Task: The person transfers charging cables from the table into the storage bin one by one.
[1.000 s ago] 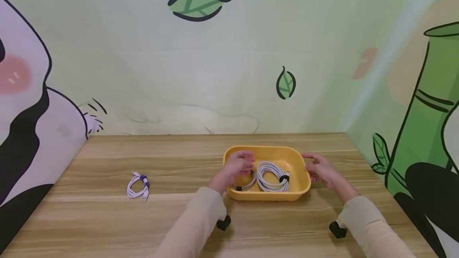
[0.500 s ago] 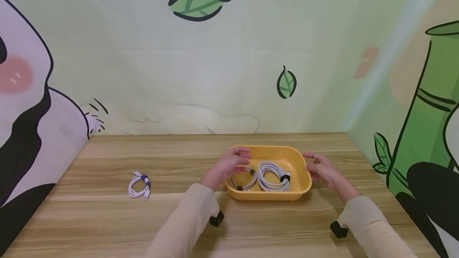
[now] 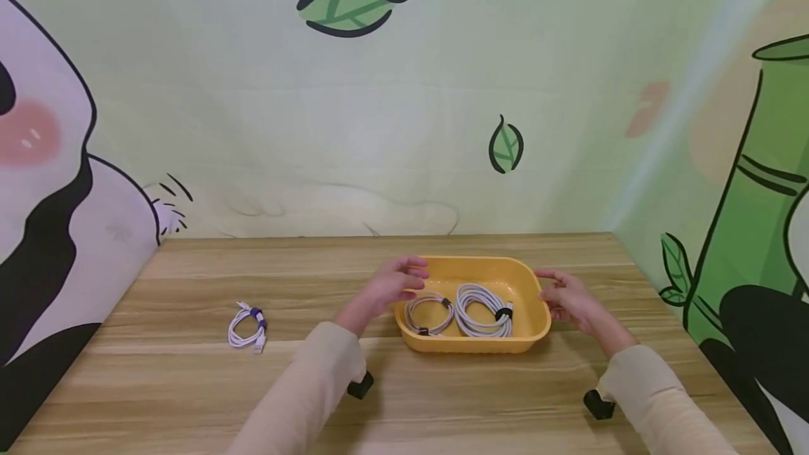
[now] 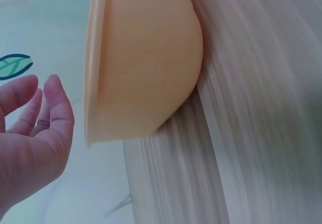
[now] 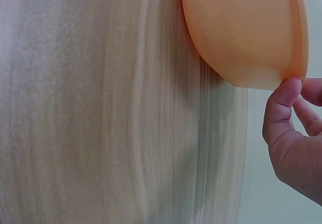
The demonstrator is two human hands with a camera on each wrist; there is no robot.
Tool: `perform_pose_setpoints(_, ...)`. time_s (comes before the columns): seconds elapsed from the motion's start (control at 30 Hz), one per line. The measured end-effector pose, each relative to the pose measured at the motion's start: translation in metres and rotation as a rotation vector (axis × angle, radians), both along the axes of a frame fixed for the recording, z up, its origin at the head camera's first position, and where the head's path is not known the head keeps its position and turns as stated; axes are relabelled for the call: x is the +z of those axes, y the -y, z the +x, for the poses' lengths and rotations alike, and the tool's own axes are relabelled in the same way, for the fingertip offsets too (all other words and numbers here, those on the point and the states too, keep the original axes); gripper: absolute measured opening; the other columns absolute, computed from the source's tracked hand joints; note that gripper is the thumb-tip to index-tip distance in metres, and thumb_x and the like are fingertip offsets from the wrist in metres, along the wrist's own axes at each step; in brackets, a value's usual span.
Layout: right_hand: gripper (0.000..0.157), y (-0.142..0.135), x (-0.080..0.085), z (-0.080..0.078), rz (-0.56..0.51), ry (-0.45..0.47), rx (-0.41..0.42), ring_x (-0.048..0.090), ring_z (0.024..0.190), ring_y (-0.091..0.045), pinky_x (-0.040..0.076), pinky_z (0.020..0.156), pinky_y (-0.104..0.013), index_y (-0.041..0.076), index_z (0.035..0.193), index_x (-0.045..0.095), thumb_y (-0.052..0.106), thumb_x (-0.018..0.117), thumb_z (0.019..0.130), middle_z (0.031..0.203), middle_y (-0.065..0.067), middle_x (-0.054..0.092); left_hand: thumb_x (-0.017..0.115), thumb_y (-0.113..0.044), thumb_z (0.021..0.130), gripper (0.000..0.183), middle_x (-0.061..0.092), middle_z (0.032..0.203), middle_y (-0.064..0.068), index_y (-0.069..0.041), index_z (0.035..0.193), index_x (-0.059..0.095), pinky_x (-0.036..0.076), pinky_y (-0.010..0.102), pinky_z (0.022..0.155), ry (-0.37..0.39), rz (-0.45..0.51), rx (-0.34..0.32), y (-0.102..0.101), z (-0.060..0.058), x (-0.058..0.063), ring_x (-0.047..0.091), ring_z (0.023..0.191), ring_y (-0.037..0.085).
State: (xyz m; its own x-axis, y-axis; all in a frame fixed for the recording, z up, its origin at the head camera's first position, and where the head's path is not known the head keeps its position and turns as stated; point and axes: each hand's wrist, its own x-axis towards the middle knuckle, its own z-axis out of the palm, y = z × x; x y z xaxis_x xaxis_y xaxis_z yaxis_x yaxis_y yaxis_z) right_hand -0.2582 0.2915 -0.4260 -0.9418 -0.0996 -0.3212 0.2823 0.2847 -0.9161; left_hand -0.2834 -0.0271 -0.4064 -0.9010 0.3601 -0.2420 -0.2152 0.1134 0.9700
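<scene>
A yellow plastic tray (image 3: 474, 345) stands on the table toward the right. In it, side by side, lie a thin coiled cable (image 3: 430, 313) with black ties and a thicker white coiled cable (image 3: 483, 310) with a black strap. My right hand (image 3: 571, 302) pinches the tray's right rim between thumb and fingers; the right wrist view shows the thumb (image 5: 287, 90) against the rim. Above the tray's left end, my left hand (image 3: 387, 288) holds nothing, its fingers loosely bent. In the left wrist view that hand (image 4: 37, 138) is apart from the tray wall (image 4: 146, 58).
A small white cable (image 3: 246, 328), coiled with a purple tie, lies on the wooden table (image 3: 189, 399) at the left. A printed cloth backdrop (image 3: 404, 118) rises behind the table. Black blocks (image 3: 360, 385) hang under both wrists.
My left hand has moved left, from over the thin cable to the tray's left rim, uncovering that cable. The right hand and the tray stay nearly where they were.
</scene>
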Motion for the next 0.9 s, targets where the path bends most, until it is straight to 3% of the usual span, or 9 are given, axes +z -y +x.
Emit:
perform_pose_setpoints(0.27,0.058,-0.001,-0.002,-0.002,0.023,0.008,0.008,0.050,0.056,-0.007,0.047,0.053,-0.021,0.001,0.136,0.023,0.006,0.047,0.084,0.079,-0.001,0.048,0.050,0.002,0.083,0.041,0.049,0.122,0.021,0.000,0.123,0.044,0.045,0.040,0.085,-0.030,-0.053,-0.024,0.013,0.002,0.004,0.054,0.096,0.024)
perform_pose_setpoints(0.5,0.056,0.000,0.001,0.000,0.002,-0.009,0.008,0.049,0.056,-0.008,0.045,0.051,-0.021,0.000,0.136,0.023,0.004,0.045,0.085,0.078,-0.002,0.048,0.049,0.001,0.084,0.039,0.050,0.122,0.020,-0.001,0.123,0.045,0.047,0.032,0.079,-0.041,-0.096,-0.030,0.022,0.002,0.007,0.050,0.107,0.033)
perform_pose_setpoints(0.9,0.056,0.000,-0.001,-0.001,0.023,-0.006,-0.005,0.049,0.054,-0.008,0.046,0.050,-0.022,0.002,0.137,0.023,0.003,0.044,0.085,0.078,-0.003,0.050,0.051,-0.001,0.083,0.040,0.051,0.121,0.020,-0.001,0.123,0.045,0.044,0.042,0.087,-0.054,-0.145,-0.026,0.041,0.002,0.008,0.050,0.109,0.033)
